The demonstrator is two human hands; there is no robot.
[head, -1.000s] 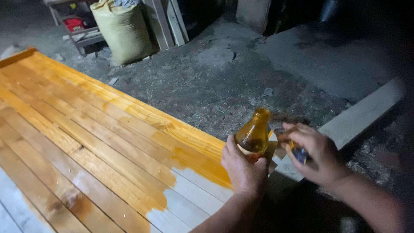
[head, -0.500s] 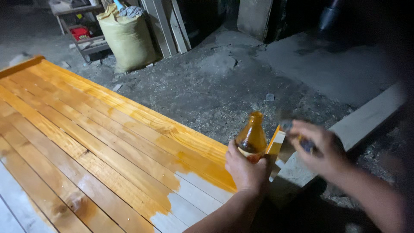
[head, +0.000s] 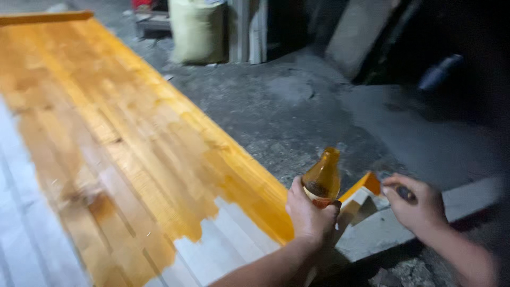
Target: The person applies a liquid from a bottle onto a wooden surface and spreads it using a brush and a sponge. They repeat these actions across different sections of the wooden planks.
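Left hand (head: 311,212) fingers grip an open amber bottle (head: 322,178) upright; right hand (head: 411,204) fingers close on a dark handle (head: 406,192). Tilting could spill varnish over the tabletop (head: 133,154) edge beneath.

Left hand (head: 309,215) curled in a firm upright grip, right hand (head: 413,204) beside it, fingers closed.

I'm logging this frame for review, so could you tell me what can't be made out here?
- Head view: what the right hand grips; its fingers cover all but a dark tip.
- The amber bottle: its base is hidden by the left hand.
- The orange-coated wooden panel: motion blur smears the grain; frame edges cut it off.
- The dark background: too dim.
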